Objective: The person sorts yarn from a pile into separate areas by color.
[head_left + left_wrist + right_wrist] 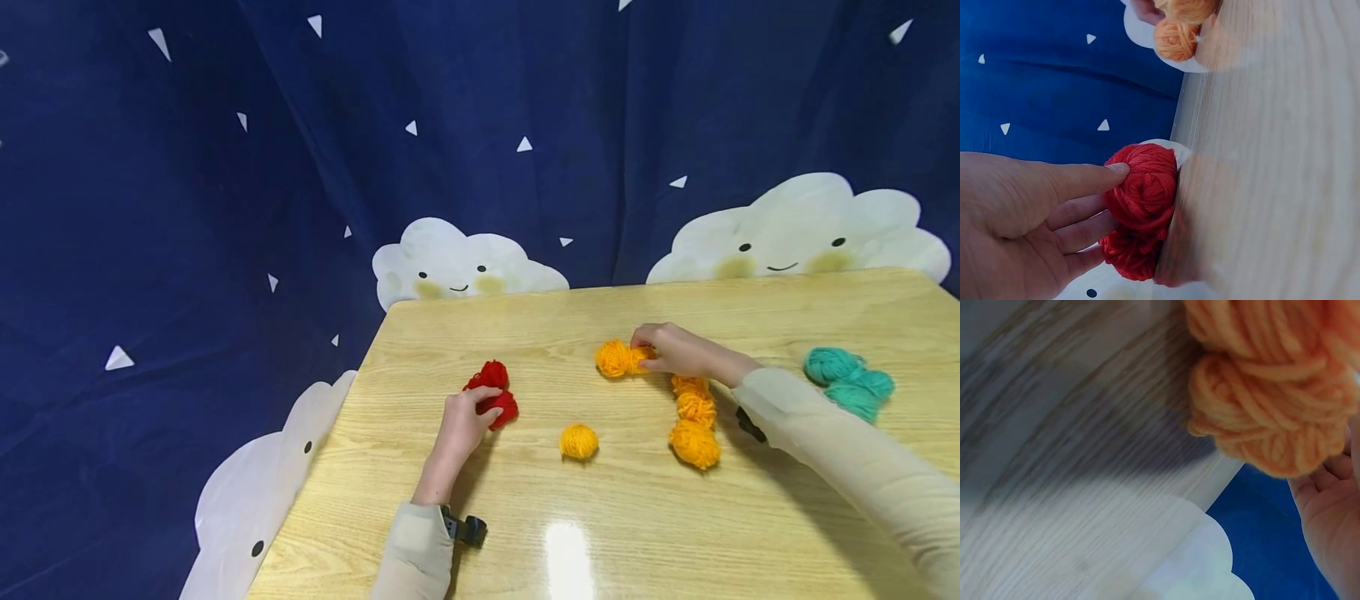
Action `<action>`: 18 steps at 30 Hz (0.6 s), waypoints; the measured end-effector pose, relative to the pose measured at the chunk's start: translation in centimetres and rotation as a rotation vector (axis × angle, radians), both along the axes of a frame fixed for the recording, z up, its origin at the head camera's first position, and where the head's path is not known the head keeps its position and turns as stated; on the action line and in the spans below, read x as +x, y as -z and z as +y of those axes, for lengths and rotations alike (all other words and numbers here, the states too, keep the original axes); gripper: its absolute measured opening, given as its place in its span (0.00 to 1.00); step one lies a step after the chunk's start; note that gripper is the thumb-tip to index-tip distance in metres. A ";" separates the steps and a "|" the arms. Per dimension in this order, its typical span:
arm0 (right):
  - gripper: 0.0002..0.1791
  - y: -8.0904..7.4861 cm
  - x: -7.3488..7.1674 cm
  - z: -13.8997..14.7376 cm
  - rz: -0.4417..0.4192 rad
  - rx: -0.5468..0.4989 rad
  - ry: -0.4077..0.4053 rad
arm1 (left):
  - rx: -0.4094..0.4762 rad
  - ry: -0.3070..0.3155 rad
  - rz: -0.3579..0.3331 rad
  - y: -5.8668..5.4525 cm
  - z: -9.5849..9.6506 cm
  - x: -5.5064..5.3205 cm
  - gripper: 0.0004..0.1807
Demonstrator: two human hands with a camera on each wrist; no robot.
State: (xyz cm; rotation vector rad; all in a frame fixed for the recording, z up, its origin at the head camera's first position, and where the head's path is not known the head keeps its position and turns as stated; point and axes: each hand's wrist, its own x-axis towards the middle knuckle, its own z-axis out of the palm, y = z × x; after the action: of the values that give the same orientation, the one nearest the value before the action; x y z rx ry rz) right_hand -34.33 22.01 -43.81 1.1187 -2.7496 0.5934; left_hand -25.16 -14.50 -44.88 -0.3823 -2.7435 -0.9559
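On the left part of the table, my left hand holds a red yarn ball between thumb and fingers, next to more red yarn. The left wrist view shows the thumb across the upper red ball, with a second red ball against it. Farther right, my right hand grips an orange yarn ball from above, beside another orange ball. In the right wrist view, orange yarn hides most of that hand's fingers.
A row of orange yarn balls lies below my right wrist. One yellow-orange ball sits alone between the hands. Teal yarn balls lie at the right, beyond my right forearm. A dark blue curtain hangs behind the wooden table.
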 end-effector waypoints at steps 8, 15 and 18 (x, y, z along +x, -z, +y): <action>0.16 -0.3 0.8 0.4 -0.035 -0.027 0.028 | -0.005 0.008 0.020 0.0 0.0 -0.1 0.14; 0.22 -0.6 1.6 1.4 -0.120 -0.062 0.118 | -0.004 0.004 0.005 -0.1 0.1 0.1 0.14; 0.23 -1.1 1.9 2.0 -0.155 -0.051 0.157 | -0.003 0.004 0.008 -0.2 0.1 0.1 0.14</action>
State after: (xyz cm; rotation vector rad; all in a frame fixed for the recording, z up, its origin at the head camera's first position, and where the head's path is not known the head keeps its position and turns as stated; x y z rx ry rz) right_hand -32.40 23.97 -42.71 0.8702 -2.8993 0.7534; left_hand -25.01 -14.40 -44.71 -0.3917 -2.7388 -0.9494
